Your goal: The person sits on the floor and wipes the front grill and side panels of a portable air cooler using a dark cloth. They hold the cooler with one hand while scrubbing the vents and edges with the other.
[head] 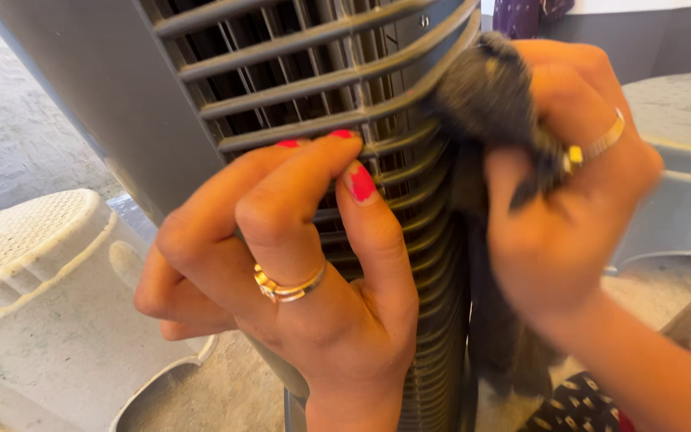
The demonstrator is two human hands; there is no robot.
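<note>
Nearest the camera, the left hand [281,264] with red-painted nails and a gold ring curls its fingers onto the curved slats of the tall grey plastic fan grille [321,88], holding it at centre. Just to the right, the right hand [569,184] is closed around a dark grey cloth [481,104], pressing it against the grille's right edge. Left of the grille sits a white plastic stool [33,264]; farther right, a grey plastic stool [681,160].

- two hands: left hand [281,264], right hand [569,184]
- one grey slatted fan grille [321,88]
- one dark cloth [481,104]
- two gold rings [288,286]
- two plastic stools: white stool [33,264], grey stool [681,160]
</note>
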